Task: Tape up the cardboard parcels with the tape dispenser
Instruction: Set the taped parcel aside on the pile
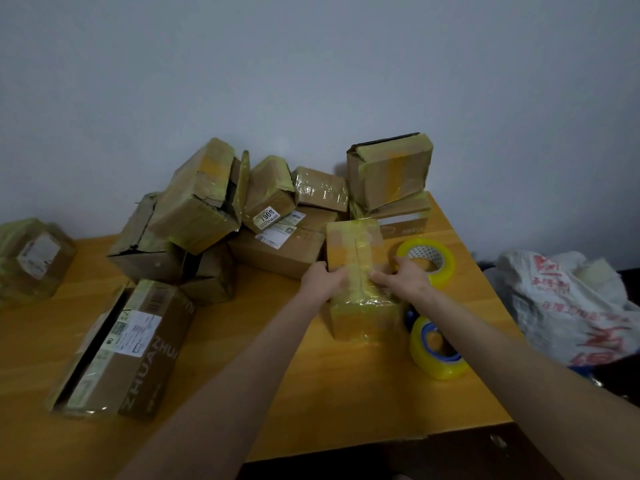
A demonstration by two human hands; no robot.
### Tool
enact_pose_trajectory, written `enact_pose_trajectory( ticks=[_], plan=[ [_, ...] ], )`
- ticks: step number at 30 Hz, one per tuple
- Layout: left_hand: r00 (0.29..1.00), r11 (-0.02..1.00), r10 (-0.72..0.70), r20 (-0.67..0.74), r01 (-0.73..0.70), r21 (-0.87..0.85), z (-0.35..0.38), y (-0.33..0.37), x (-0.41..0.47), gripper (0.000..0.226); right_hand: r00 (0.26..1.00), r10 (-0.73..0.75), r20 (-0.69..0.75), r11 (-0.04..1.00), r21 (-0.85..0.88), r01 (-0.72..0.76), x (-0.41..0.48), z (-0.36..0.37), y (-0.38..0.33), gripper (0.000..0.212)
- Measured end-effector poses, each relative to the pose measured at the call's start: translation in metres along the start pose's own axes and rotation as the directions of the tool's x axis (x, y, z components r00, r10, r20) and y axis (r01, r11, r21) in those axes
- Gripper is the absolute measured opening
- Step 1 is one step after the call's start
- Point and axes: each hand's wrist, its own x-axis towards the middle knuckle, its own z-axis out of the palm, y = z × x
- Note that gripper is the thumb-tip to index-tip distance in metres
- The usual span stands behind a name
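Bare table near the front edge, stacked parcels blocking the back, tape rolls crowding the right

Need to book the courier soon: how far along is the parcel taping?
Mostly done: the stacked parcels at the back shine with yellowish tape. In hand: the left hand grips the small parcel while the right hand presses its taped top seam; the tape dispenser lies beside it. Left: the long box at front left shows a dark open gap along one edge, so it likely needs sealing.
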Motion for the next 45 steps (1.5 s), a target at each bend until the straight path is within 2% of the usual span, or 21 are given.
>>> enact_pose_trajectory(
  ticks=[2, 3, 6, 8, 11, 16, 19, 22, 26, 28, 32, 36, 39, 42, 45],
  plan=[
    [1.0, 1.0, -0.003, 0.024, 0.004, -0.028, 0.0, -0.001, 0.0, 0.033, 0.999, 0.034, -0.031, 0.999, -0.017, -0.035, 0.002, 0.004, -0.004, 0.048],
    [1.0, 1.0, 0.022, 0.002, -0.022, -0.007, -0.001, -0.001, 0.0, 0.03, 0.997, 0.046, -0.059, 0.998, -0.031, -0.048, 0.001, 0.006, -0.006, 0.048],
    [0.986, 0.989, 0.132, -0.104, -0.124, 0.075, -0.011, 0.003, -0.004, 0.027, 0.99, 0.036, -0.133, 0.999, -0.033, -0.04, -0.003, 0.003, -0.021, 0.069],
    [0.973, 0.983, 0.17, -0.157, -0.156, 0.096, -0.021, 0.008, -0.01, 0.039, 0.987, 0.005, -0.162, 0.999, -0.05, -0.013, -0.009, -0.001, -0.036, 0.074],
    [0.946, 0.977, 0.208, -0.249, -0.189, 0.099, -0.036, 0.017, -0.02, 0.056, 0.98, -0.065, -0.187, 0.994, -0.095, 0.047, -0.017, -0.009, -0.06, 0.068],
    [0.905, 0.971, 0.219, -0.364, -0.238, -0.009, -0.06, 0.032, -0.043, 0.051, 0.955, -0.198, -0.219, 0.976, -0.134, 0.172, -0.03, -0.029, -0.103, 0.056],
    [0.85, 0.947, 0.243, -0.468, -0.313, -0.076, -0.071, 0.044, -0.06, 0.054, 0.926, -0.283, -0.249, 0.959, -0.1, 0.266, -0.04, -0.04, -0.129, 0.053],
    [0.792, 0.898, 0.27, -0.548, -0.412, -0.153, -0.091, 0.059, -0.079, 0.056, 0.89, -0.363, -0.277, 0.922, 0.035, 0.386, -0.05, -0.044, -0.156, 0.053],
    [0.654, 0.864, 0.304, -0.693, -0.495, -0.089, -0.143, 0.071, -0.102, 0.057, 0.858, -0.437, -0.271, 0.824, 0.263, 0.502, -0.067, -0.029, -0.21, 0.067],
    [0.589, 0.872, 0.317, -0.744, -0.49, -0.017, -0.177, 0.069, -0.114, 0.05, 0.852, -0.48, -0.209, 0.777, 0.349, 0.523, -0.078, -0.011, -0.239, 0.076],
    [0.52, 0.895, 0.281, -0.806, -0.446, 0.025, -0.244, 0.043, -0.129, 0.042, 0.822, -0.562, -0.094, 0.724, 0.424, 0.544, -0.093, 0.04, -0.288, 0.061],
    [0.46, 0.92, 0.227, -0.858, -0.391, 0.034, -0.311, -0.004, -0.131, 0.039, 0.78, -0.625, -0.02, 0.683, 0.469, 0.56, -0.106, 0.109, -0.33, 0.055],
    [0.469, 0.956, 0.17, -0.867, -0.293, 0.029, -0.37, -0.049, -0.122, 0.041, 0.782, -0.619, 0.072, 0.705, 0.488, 0.514, -0.107, 0.176, -0.362, 0.061],
    [0.559, 0.983, 0.117, -0.821, -0.182, 0.016, -0.436, -0.11, -0.109, 0.033, 0.783, -0.589, 0.2, 0.766, 0.446, 0.463, -0.105, 0.261, -0.39, 0.066],
    [0.637, 0.998, 0.053, -0.769, -0.059, 0.02, -0.501, -0.179, -0.098, 0.028, 0.794, -0.479, 0.375, 0.855, 0.404, 0.325, -0.109, 0.351, -0.414, 0.07]
  ],
)
